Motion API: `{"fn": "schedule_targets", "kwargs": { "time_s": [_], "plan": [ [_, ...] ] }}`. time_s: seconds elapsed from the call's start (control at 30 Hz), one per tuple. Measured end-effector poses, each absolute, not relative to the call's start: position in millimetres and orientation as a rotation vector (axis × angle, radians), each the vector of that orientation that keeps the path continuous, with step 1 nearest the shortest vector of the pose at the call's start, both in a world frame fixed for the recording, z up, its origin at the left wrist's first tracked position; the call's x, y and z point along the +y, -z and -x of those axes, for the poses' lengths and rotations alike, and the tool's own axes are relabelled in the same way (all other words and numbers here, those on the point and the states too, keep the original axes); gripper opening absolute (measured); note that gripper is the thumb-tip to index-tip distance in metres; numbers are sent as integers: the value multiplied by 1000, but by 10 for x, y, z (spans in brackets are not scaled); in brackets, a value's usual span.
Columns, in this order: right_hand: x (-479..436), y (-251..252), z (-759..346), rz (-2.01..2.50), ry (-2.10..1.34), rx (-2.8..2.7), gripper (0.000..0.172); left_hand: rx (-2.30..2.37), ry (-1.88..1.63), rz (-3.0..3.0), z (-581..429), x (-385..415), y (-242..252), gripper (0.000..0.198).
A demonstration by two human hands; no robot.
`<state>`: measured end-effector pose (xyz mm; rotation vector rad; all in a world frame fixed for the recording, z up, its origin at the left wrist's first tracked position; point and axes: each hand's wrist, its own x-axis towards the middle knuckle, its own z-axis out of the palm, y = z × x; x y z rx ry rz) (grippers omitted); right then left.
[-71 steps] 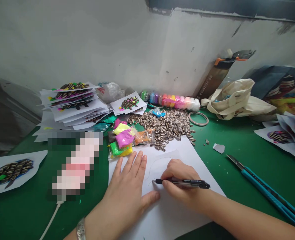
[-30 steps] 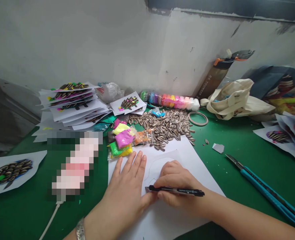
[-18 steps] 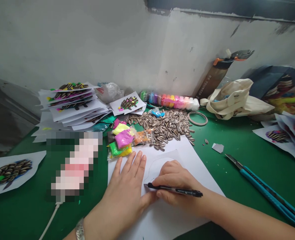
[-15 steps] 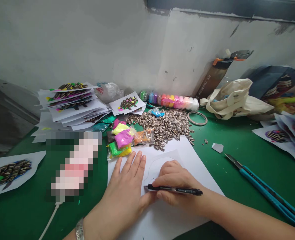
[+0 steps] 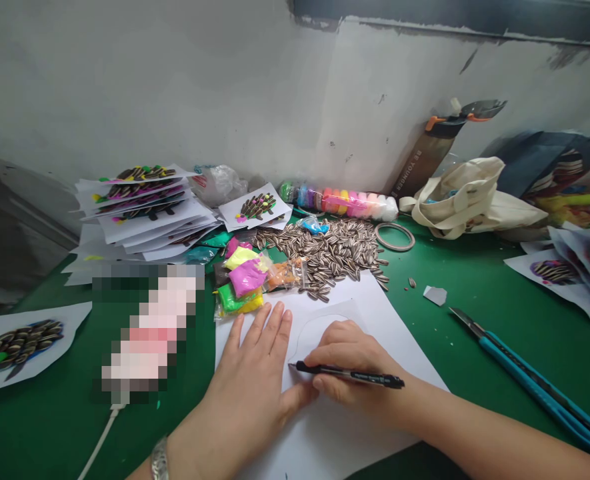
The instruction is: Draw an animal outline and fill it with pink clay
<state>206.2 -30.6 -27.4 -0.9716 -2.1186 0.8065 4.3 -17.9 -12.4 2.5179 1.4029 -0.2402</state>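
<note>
My left hand [image 5: 255, 373] lies flat on a white sheet of paper [image 5: 385, 320], its fingers stretched out and nothing in them. A black pen [image 5: 349, 375] is pinched in my right hand [image 5: 347, 360], with its tip on the paper close beside my left hand. A thin curved line runs over the sheet above the pen tip, partly hidden by my right hand. Just beyond my left fingertips lie small packets of coloured clay [image 5: 245, 277]. Striped sunflower seeds [image 5: 332, 253] are heaped at the sheet's far edge.
A blue utility knife [image 5: 535, 380] lies at right with its blade showing, near a paper scrap [image 5: 435, 295] and a tape roll [image 5: 395, 237]. Stacked seed pictures [image 5: 149, 213] stand back left. A bottle [image 5: 427, 153] and cloth bag [image 5: 475, 200] are by the wall.
The pen tip has moved slightly up the paper, and my right hand has shifted a little with it. My left hand stays in place.
</note>
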Motion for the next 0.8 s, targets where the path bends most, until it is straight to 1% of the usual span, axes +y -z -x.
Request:
{"fn": "schedule_targets", "kwargs": {
  "time_s": [0.13, 0.37, 0.6, 0.73, 0.8],
  "plan": [
    [-305, 238, -2050, 961, -821, -2161, 14, 1412, 235, -2538, -40, -179, 135, 85],
    [-298, 206, -2052, 984, -842, -2133, 14, 1417, 199, -2532, -30, -180, 142, 88],
    [-312, 243, -2037, 996, -829, -2083, 11, 1423, 241, -2519, -49, -179, 140, 87],
    [-313, 240, -2039, 1082, -812, -2020, 14, 1408, 223, -2515, -58, -168, 127, 89],
    [-308, 198, -2060, 1159, -863, -1951, 15, 1406, 234, -2506, -53, -168, 120, 89]
  ]
}}
